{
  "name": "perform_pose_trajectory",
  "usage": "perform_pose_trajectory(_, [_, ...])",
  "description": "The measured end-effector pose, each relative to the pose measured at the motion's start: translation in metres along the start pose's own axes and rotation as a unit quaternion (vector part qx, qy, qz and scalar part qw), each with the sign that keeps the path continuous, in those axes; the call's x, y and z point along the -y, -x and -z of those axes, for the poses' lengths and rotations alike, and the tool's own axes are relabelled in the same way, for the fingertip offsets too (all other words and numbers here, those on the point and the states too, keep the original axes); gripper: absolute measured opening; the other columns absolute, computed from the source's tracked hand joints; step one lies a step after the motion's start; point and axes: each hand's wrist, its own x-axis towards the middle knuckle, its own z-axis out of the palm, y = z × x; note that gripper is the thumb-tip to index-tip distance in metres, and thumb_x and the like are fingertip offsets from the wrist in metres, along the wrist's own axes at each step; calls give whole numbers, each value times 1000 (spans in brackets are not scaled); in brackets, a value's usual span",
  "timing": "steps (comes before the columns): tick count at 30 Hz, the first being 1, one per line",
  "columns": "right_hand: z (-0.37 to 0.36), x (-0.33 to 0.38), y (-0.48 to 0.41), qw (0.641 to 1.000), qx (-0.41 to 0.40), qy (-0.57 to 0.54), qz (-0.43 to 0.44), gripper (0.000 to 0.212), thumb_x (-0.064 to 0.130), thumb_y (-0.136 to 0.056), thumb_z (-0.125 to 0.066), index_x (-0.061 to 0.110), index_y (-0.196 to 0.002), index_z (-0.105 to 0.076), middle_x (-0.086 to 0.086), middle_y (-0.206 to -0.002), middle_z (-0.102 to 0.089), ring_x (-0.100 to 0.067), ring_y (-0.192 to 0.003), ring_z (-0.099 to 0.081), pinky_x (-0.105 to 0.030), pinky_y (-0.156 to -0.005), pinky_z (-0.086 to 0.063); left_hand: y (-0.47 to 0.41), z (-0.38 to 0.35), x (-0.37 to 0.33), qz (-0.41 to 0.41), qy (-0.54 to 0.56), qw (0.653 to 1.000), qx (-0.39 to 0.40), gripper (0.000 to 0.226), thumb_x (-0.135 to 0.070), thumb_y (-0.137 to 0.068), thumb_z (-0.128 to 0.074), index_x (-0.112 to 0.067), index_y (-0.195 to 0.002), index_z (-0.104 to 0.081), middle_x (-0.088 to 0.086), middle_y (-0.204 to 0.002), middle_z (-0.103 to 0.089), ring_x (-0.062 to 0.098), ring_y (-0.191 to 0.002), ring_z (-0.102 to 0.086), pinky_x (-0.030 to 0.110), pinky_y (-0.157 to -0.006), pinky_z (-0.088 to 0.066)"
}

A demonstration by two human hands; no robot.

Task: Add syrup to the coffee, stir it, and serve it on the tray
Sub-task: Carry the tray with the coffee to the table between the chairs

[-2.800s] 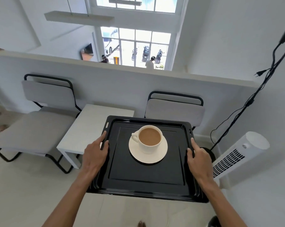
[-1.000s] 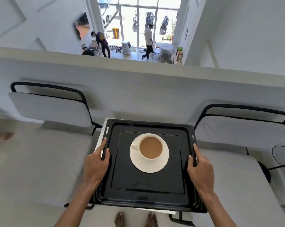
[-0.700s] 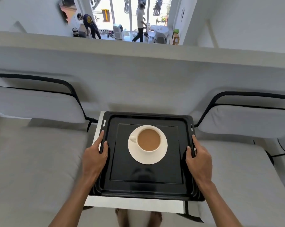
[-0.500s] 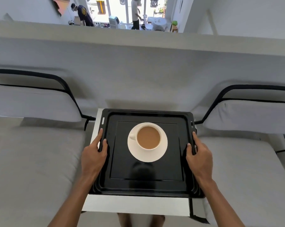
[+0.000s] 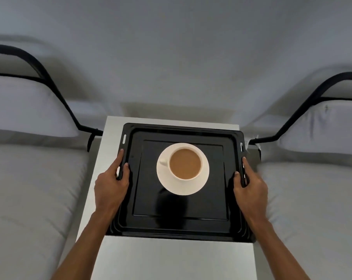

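Note:
A black rectangular tray (image 5: 181,225) is over a small white table (image 5: 171,257), covering its far half. A white cup of milky coffee (image 5: 184,163) stands on a white saucer (image 5: 183,187) in the tray's middle, handle pointing left. My left hand (image 5: 110,185) grips the tray's left rim, thumb inside the rim. My right hand (image 5: 249,186) grips the right rim the same way. Whether the tray rests on the table or hovers just above it, I cannot tell.
Two grey cushioned chairs with black frames flank the table, one on the left (image 5: 29,178) and one on the right (image 5: 316,188). A plain grey-white half wall (image 5: 175,57) rises just behind the table.
The tray with the cup has come forward and down over the white table. My view has tilted down, so the window and people beyond the wall are out of sight.

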Motion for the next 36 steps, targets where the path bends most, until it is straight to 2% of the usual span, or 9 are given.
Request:
perform_pose_trajectory(5, [-37, -17, -10, 1000, 11, 11, -7, 53, 21, -97, -62, 27, -149, -52, -10, -77, -56, -29, -71, -55, -35, -68, -46, -9, -32, 26, -2, -15, 1000, -9, 44, -34, -101, -57, -43, -144, -52, -5, -43, -34, 12, -37, -38, 23, -42, -32])
perform_pose_trajectory(11, [-70, -32, -18, 999, 10, 32, -2, 52, 22, -100, -60, 27, -151, -50, -8, -75, -53, -25, -65, -51, -31, -62, -38, -20, -57, 48, -8, -50, 999, -16, 44, -38, -101, -55, -42, -144, -53, 1, -45, -44, 14, -41, -46, 20, -44, -33])
perform_pose_trajectory(15, [-86, -40, -21, 999, -11, 45, 1, 51, 25, -100, -59, 29, -150, -51, -3, -73, -49, -16, -59, -46, -28, -56, -35, -27, -68, 54, -10, -67, 997, -20, 43, -38, -101, -56, -42, -144, -55, -1, -45, -45, 14, -42, -48, 19, -45, -32])
perform_pose_trajectory(18, [-93, -44, -21, 998, -20, 58, 2, 50, 25, -99, -61, 29, -148, -53, -2, -73, -52, -17, -59, -48, -25, -51, -32, -32, -72, 55, -12, -80, 997, -11, 42, -38, -101, -56, -40, -143, -56, -3, -44, -43, 12, -41, -46, 18, -46, -30])
perform_pose_trajectory(24, [-99, -46, -21, 998, -26, 63, 4, 49, 24, -99, -63, 26, -147, -55, -2, -74, -54, -19, -61, -50, -26, -54, -34, -37, -82, 64, -21, -77, 997, -8, 43, -39, -101, -56, -40, -144, -56, 1, -48, -56, 12, -43, -52, 15, -47, -30])
perform_pose_trajectory(29, [-101, -46, -26, 997, -23, 75, 14, 51, 24, -100, -60, 24, -150, -51, -5, -77, -55, -22, -64, -53, -31, -58, -42, -36, -87, 64, -19, -75, 997, -6, 43, -37, -101, -58, -38, -144, -57, -7, -46, -50, 8, -40, -46, 14, -46, -26])
perform_pose_trajectory(36, [-102, -45, -27, 997, -26, 74, 15, 52, 24, -99, -60, 23, -150, -50, -8, -81, -58, -25, -67, -56, -33, -60, -46, -37, -88, 62, -17, -84, 996, 9, 45, -38, -102, -54, -38, -147, -53, -4, -44, -46, 8, -40, -44, 17, -44, -27])
